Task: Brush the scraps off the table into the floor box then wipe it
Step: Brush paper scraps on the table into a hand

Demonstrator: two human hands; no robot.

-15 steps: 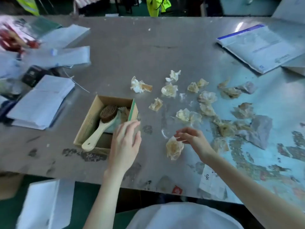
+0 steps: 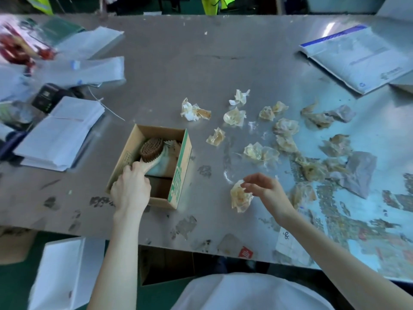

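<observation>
Two hands engaged: left hand (image 2: 130, 190) clasps the wooden-handled bristle brush (image 2: 149, 156) inside the small cardboard box (image 2: 178, 175); right hand (image 2: 266, 191) hovers half-open, empty, over crumpled yellowish paper scraps (image 2: 241, 195). Lifting risks dragging the box.

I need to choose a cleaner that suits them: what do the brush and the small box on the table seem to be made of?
Brush: pale, smooth handle, likely wood; brown bristle head, fibre unclear. Small box: matte tan corrugated cardboard with green print on one side.

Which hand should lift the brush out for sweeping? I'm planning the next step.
Left. The left hand is already closed on the brush handle inside the cardboard box. The right hand hovers open over a crumpled scrap, away from the box.
</observation>
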